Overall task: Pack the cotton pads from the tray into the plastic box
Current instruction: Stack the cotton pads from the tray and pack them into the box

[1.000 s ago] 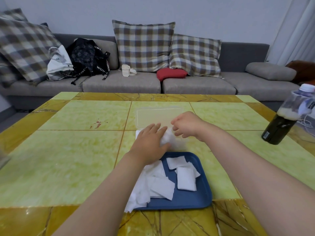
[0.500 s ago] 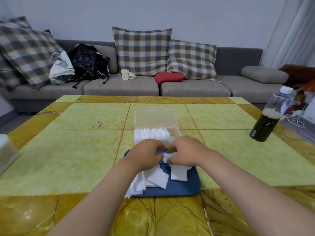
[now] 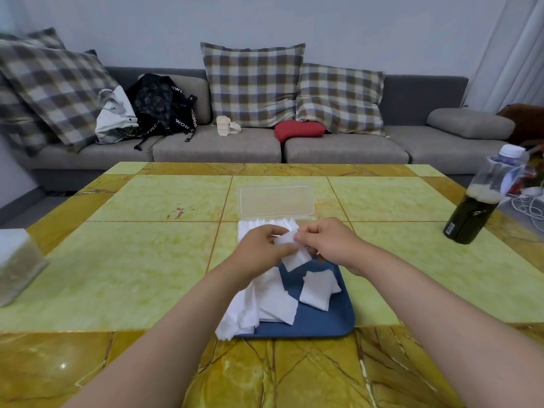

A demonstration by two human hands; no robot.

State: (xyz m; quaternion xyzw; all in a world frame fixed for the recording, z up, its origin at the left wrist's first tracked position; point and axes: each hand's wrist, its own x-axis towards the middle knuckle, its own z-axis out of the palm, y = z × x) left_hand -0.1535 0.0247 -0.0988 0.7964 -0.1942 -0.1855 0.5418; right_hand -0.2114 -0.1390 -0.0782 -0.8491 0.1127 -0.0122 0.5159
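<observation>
A blue tray (image 3: 321,323) lies on the table in front of me with several white square cotton pads (image 3: 316,290) loose on it. Just behind it stands the clear plastic box (image 3: 275,201), its lid tipped up at the back and a row of white pads packed along its front. Above the tray's far edge, my left hand (image 3: 259,248) and my right hand (image 3: 326,242) meet and together pinch a few cotton pads (image 3: 290,245), which hang down toward the tray. The front part of the box is hidden behind my hands.
A dark bottle (image 3: 482,201) with a white cap stands at the table's right edge. A pale block (image 3: 14,263) sits at the left edge. Beyond the yellow-green table (image 3: 132,260) runs a grey sofa (image 3: 217,148) with checked cushions and bags.
Both hands came back from the box to the tray, then rose a little with a few cotton pads pinched between them. The view has tilted slightly.
</observation>
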